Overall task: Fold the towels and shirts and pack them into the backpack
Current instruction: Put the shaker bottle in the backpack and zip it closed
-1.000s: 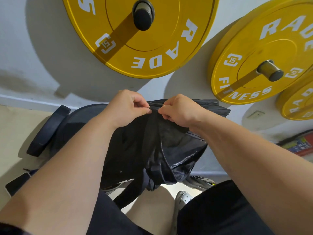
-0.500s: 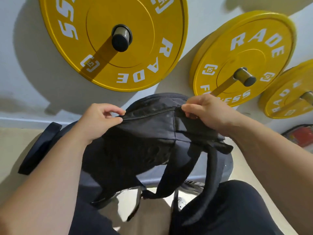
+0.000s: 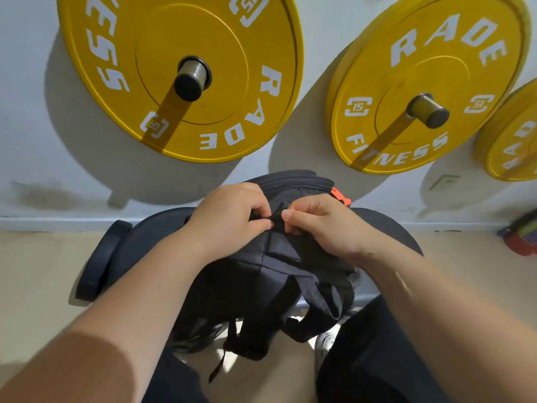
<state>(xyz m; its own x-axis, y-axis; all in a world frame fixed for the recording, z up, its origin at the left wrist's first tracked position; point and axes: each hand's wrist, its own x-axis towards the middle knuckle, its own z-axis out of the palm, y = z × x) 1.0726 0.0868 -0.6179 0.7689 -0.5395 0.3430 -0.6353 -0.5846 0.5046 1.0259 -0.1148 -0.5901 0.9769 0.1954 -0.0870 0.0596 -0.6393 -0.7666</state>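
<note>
A black weight plate (image 3: 100, 260) sits on the floor at nine o'clock from my left hand (image 3: 229, 219). That hand is curled, thumb and fingertips pinching a dark fold at the top of the backpack (image 3: 255, 280). The backpack stands upright just ahead of my legs, directly under both hands. Its body runs down toward six o'clock and its shoulder straps (image 3: 316, 301) hang on the side facing me. My right hand (image 3: 322, 225) is at three o'clock from the left one, nearly touching it, and pinches the same fold from the other side. An orange clip (image 3: 340, 196) pokes out at one o'clock from my right hand. At twelve o'clock, yellow weight plates (image 3: 186, 77) hang on pegs on the wall (image 3: 29, 112).
</note>
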